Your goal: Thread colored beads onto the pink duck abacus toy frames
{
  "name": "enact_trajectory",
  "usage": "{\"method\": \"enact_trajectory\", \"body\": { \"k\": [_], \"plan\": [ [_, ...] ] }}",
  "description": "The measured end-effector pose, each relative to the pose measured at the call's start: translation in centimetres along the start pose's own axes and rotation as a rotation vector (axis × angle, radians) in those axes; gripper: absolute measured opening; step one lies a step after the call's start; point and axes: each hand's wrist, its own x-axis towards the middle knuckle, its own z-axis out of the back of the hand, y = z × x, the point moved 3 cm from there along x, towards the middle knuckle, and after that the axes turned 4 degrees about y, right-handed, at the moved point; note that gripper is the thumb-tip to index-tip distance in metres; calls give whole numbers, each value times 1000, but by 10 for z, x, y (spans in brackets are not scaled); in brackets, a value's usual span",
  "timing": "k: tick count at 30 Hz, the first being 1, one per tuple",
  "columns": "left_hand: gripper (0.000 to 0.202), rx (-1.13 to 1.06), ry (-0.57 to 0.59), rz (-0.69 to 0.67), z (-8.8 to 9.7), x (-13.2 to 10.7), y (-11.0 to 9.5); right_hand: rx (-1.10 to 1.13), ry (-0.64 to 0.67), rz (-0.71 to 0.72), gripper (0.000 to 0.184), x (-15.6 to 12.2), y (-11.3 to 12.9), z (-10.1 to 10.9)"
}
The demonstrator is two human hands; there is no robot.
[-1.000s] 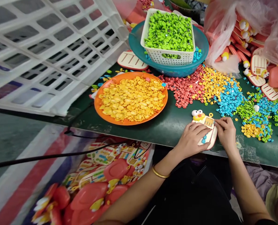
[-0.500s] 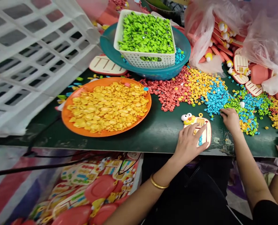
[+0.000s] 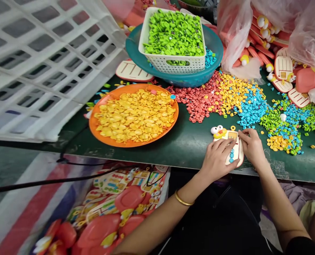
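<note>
Under both hands, a duck toy panel (image 3: 234, 150) lies on the tabletop (image 3: 189, 141): the left hand (image 3: 217, 159) presses it flat with open fingers, the right hand (image 3: 250, 147) pinches a small piece onto it, and I judge the next button must be pressed in carefully.

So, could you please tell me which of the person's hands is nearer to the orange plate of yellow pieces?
The left hand. It rests on the duck toy, to the right of the orange plate; the right hand lies farther right still.

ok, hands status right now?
Left hand: open, fingers flat on the cream duck-faced plastic toy calculator.
Right hand: fingertips pinched at the calculator's top edge; what they hold cannot be told.
</note>
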Motion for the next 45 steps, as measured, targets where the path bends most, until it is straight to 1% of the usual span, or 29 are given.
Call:
{"method": "enact_trajectory", "body": {
  "k": [2,5,7,9,11,12,14,16,17,19,22,24,27,29,30,32,33,36,37,38,40,42,45],
  "plan": [
    [54,-3,0,20,0,-1,0,0,49,27,33,-4,2,0],
    [59,-34,8,56,0,-2,3,76,149,57,33,-11,3,9],
    [61,-50,14,69,-1,-3,4,144,188,56,32,-3,4,14],
    [62,-53,11,73,-1,-3,5,151,137,16,30,20,5,12],
    [62,-48,2,74,0,-2,4,79,59,-54,24,55,9,1],
    [62,-46,0,72,0,-2,4,31,68,-87,20,73,11,-8],
    [62,-44,7,67,0,-2,3,-52,135,-154,13,104,17,-26],
    [63,-45,19,64,0,-3,3,-73,185,-213,9,119,19,-34],
    [64,-44,23,63,0,-3,3,-48,184,-236,8,120,18,-32],
    [66,-39,24,62,0,-4,3,72,135,-271,6,109,11,-19],
    [64,-35,19,55,1,-4,5,291,80,-310,11,71,-5,8],
    [58,-31,26,42,1,-3,5,352,91,-338,17,44,-12,17],
    [51,-20,28,35,2,-1,5,299,46,-297,19,15,-10,15],
    [49,-18,16,42,3,0,4,225,0,-224,21,4,-3,10],
    [48,-20,14,45,4,0,4,204,3,-186,22,0,-1,8],
    [47,-24,26,52,5,1,2,196,26,-134,22,-3,-1,9],
    [48,-22,38,56,5,1,1,194,10,-140,22,-3,-5,11],
    [54,2,62,58,8,5,-3,128,-125,-261,24,6,-24,24],
    [58,16,65,45,9,7,-4,92,-138,-299,24,11,-30,25],
    [62,31,66,27,9,10,-6,54,-111,-324,24,17,-34,25],
    [67,52,68,-17,9,14,-7,-28,7,-347,22,28,-39,20],
    [65,57,70,-52,6,16,-6,-125,103,-372,21,36,-39,15],
    [63,42,60,-68,2,15,-3,-239,191,-382,21,43,-35,12]
  ]
}}
